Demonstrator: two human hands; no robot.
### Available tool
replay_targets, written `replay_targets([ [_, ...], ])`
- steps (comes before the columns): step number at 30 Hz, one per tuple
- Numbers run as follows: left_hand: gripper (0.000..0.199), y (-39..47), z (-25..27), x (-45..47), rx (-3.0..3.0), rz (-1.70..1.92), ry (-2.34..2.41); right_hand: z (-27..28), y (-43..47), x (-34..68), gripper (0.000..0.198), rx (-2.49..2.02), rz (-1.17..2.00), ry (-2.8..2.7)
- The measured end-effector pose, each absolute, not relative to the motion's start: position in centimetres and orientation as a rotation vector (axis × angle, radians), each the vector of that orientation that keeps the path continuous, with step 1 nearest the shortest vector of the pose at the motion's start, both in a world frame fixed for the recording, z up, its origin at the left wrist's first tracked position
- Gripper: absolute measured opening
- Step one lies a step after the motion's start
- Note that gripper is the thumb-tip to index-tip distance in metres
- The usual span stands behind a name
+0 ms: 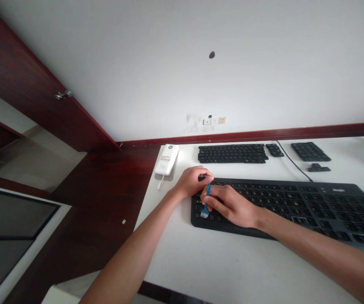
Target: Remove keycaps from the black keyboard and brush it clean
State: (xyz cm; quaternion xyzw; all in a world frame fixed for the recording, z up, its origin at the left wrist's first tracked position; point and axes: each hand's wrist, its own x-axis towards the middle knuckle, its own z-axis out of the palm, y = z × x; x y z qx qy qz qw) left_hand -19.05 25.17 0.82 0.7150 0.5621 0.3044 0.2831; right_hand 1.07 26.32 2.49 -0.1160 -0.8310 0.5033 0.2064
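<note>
A black keyboard with its keycaps off lies on the white table, bare key sockets showing. My right hand is closed around a small blue brush, whose white bristles point down onto the sockets at the keyboard's near left corner. At the far left corner, my left hand grips the keyboard's back edge, fingers curled and thumb close to the upper end of the brush. Behind the keyboard sit the removed black keycaps, laid out in blocks, with a number-pad block and arrow keys to the right.
A white power bank with a short strap lies at the table's left edge. The keyboard cable runs back between the keycap blocks. Wall sockets are behind the table; a dark red door stands at the left.
</note>
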Motion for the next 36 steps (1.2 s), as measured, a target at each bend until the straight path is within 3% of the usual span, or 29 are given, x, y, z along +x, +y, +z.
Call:
replay_targets([
  [36,0.020,25.36,0.35,-19.07,1.900,0.827,1.531,2.16,26.52,0.76,0.041,-0.375,1.398,-2.278],
])
